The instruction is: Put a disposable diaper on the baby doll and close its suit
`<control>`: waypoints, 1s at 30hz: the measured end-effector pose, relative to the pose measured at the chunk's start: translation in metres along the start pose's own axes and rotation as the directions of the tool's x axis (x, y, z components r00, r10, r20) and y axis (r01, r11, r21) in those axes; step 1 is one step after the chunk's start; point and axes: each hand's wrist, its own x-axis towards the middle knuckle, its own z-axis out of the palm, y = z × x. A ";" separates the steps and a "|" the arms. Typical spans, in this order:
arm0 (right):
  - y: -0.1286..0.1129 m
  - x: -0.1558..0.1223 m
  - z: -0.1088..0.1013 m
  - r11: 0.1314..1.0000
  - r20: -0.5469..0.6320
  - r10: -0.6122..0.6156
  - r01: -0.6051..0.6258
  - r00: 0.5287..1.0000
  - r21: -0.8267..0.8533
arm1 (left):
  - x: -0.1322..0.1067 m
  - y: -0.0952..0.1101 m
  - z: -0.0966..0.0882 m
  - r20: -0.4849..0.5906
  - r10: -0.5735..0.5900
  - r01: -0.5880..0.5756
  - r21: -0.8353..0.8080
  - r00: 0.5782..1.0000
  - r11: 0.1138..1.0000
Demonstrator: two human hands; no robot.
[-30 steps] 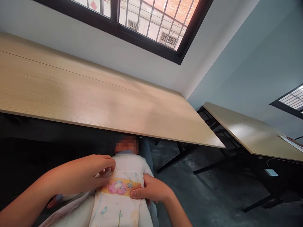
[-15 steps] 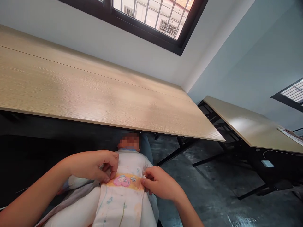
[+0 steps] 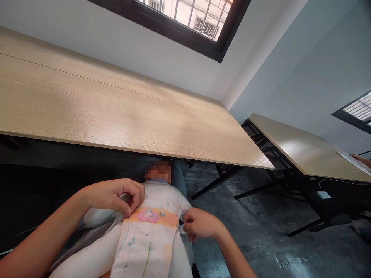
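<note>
Long pale wooden bench (image 3: 116,100) along the wall, dark surface (image 3: 43,193) below its edge, baby doll (image 3: 162,193) lying face-up there, white diaper (image 3: 145,247) with orange-and-pink printed waistband, left hand (image 3: 116,197) pinching the waistband's corner, right hand (image 3: 199,224) curled closed on a small white side tab (image 3: 181,228)

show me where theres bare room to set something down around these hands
The light wood-grain tabletop between white wall and its front edge; the dark grey concrete floor right of the right hand, up to the black table legs. Crowded: the white printed diaper under the left hand.
</note>
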 end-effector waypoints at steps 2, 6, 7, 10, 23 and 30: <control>-0.004 -0.006 -0.001 0.983 -0.052 0.009 -0.018 0.999 -0.181 | -0.001 -0.002 0.000 -0.016 0.006 -0.006 0.000 1.000 1.000; -0.033 -0.026 -0.004 0.888 -0.421 -0.148 -0.067 0.895 -0.456 | -0.001 -0.002 0.002 -0.061 0.014 -0.015 -0.012 0.998 1.000; -0.043 -0.029 -0.004 0.905 -0.490 -0.237 0.007 0.839 -0.425 | -0.001 -0.001 0.003 -0.068 0.010 -0.011 -0.015 0.998 1.000; -0.069 -0.026 0.004 0.881 -0.510 -0.471 0.416 0.720 -0.227 | 0.001 0.000 0.003 -0.076 -0.019 0.018 -0.013 0.997 1.000; -0.075 0.011 0.011 0.882 -0.154 -0.463 0.471 0.873 0.019 | -0.021 -0.025 -0.010 -0.089 -0.051 0.043 -0.092 0.995 0.995; -0.072 0.009 0.003 0.869 -0.106 -0.478 0.487 0.872 0.092 | -0.069 -0.037 -0.033 0.016 -0.255 0.256 -0.014 0.967 0.967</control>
